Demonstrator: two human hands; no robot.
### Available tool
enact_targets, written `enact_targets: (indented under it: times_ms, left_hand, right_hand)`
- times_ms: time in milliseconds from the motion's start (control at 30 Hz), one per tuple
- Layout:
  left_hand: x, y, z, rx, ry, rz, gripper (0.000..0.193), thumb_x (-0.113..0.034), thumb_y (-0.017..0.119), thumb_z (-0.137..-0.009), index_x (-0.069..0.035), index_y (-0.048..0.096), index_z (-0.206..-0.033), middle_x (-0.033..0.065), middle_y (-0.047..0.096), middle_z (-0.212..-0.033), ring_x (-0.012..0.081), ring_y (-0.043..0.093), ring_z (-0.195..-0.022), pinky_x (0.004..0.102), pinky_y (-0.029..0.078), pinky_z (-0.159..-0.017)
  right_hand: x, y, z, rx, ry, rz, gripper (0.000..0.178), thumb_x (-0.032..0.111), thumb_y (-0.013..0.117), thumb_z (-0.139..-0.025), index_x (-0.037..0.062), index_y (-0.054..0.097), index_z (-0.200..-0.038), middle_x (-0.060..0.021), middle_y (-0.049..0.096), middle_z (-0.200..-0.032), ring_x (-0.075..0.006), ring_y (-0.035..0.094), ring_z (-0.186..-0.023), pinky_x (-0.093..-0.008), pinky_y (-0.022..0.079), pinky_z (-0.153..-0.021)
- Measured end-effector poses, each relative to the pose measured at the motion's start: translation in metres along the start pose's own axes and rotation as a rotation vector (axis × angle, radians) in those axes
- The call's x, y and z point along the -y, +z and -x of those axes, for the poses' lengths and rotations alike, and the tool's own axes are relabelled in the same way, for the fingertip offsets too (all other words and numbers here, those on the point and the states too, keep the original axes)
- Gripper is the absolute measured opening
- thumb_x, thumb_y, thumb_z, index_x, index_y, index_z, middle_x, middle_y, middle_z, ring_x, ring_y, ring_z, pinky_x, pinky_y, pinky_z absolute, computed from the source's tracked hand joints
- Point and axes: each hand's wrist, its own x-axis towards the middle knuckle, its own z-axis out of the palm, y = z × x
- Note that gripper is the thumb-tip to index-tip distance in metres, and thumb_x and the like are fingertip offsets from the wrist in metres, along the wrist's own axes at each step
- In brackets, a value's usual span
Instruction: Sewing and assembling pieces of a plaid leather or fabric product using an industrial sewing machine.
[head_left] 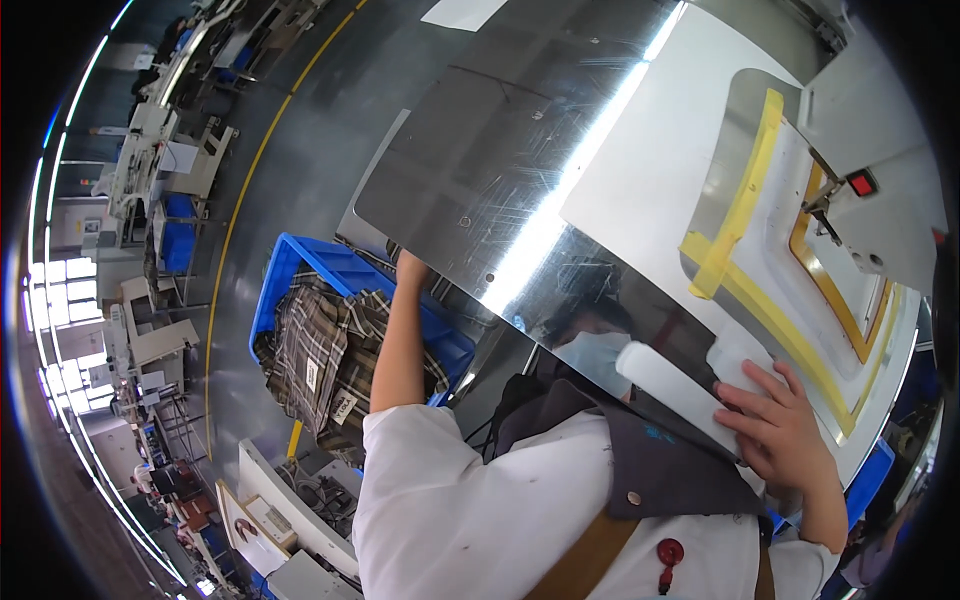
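Observation:
My right hand (785, 425) lies flat, fingers apart, on a small white fabric piece (733, 362) at the near edge of the shiny metal table (500, 150). A white rolled piece (668, 388) lies just left of that hand. My left hand (410, 268) reaches out to the table's left edge, above a blue bin (300, 262) holding plaid garments (320, 360). Its fingers are hidden by the table edge, so I cannot see what it grips.
A white plate with a yellow-taped template (745, 200) lies on the table under a sewing machine head (880, 180) at the right. Beyond the bin, a grey floor with a yellow line (240, 200) leads to rows of workstations (150, 180) at far left.

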Motion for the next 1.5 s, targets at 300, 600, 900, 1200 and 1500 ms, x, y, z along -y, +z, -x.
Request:
enact_targets:
  times_ms: [300, 600, 900, 1200, 1500]
  left_hand:
    - [0.014, 0.068, 0.018, -0.183, -0.154, 0.261, 0.023, -0.022, 0.057, -0.092, -0.001, 0.062, -0.085, 0.0077, 0.065, -0.079, 0.0136, 0.06, -0.074, 0.0311, 0.048, -0.066]
    - [-0.07, -0.115, -0.061, -0.354, -0.217, 0.396, 0.033, -0.03, 0.058, -0.093, 0.002, 0.067, -0.092, 0.0086, 0.066, -0.087, 0.0183, 0.057, -0.079, 0.0316, 0.046, -0.076]
    - [-0.34, -0.077, 0.036, 0.55, -0.033, 0.505, 0.027, -0.029, 0.063, -0.093, -0.003, 0.062, -0.086, 0.0016, 0.062, -0.078, 0.0076, 0.057, -0.068, 0.025, 0.046, -0.062]
    - [-0.407, 0.015, 0.021, 0.565, 1.101, 0.05, 0.032, -0.018, 0.07, -0.083, -0.003, 0.063, -0.11, 0.0124, 0.063, -0.099, 0.027, 0.06, -0.09, 0.0333, 0.049, -0.078]
    - [-0.453, 0.055, -0.03, 1.33, 0.398, 0.224, 0.042, -0.018, 0.077, -0.079, 0.0, 0.062, -0.114, 0.0049, 0.066, -0.105, 0.0123, 0.059, -0.092, 0.0305, 0.049, -0.08]
  right_hand:
    - [-0.003, -0.016, -0.003, -0.025, 0.05, -0.141, 0.044, 0.011, 0.074, -0.064, 0.0187, 0.069, -0.106, 0.0028, 0.058, -0.132, -0.0284, 0.044, -0.133, -0.0529, 0.028, -0.109]
    - [-0.006, -0.019, -0.028, -0.068, -0.012, -0.111, 0.062, 0.022, 0.079, -0.066, 0.0184, 0.059, -0.124, -0.0042, 0.05, -0.14, -0.0299, 0.04, -0.135, -0.0541, 0.029, -0.108]
    - [-0.011, 0.002, -0.034, -0.11, -0.142, -0.07, 0.055, 0.027, 0.075, -0.074, 0.0154, 0.058, -0.126, -0.0032, 0.046, -0.144, -0.0258, 0.037, -0.138, -0.0513, 0.028, -0.11]
    - [-0.024, -0.006, -0.029, -0.236, -0.13, -0.176, 0.046, 0.027, 0.065, -0.085, 0.0132, 0.055, -0.128, -0.0045, 0.044, -0.146, -0.025, 0.034, -0.14, -0.0512, 0.028, -0.112]
    - [-0.041, -0.01, -0.128, -0.55, -0.288, 0.788, 0.041, 0.019, 0.055, -0.086, 0.009, 0.056, -0.125, -0.0062, 0.057, -0.133, -0.0245, 0.052, -0.125, -0.0429, 0.04, -0.104]
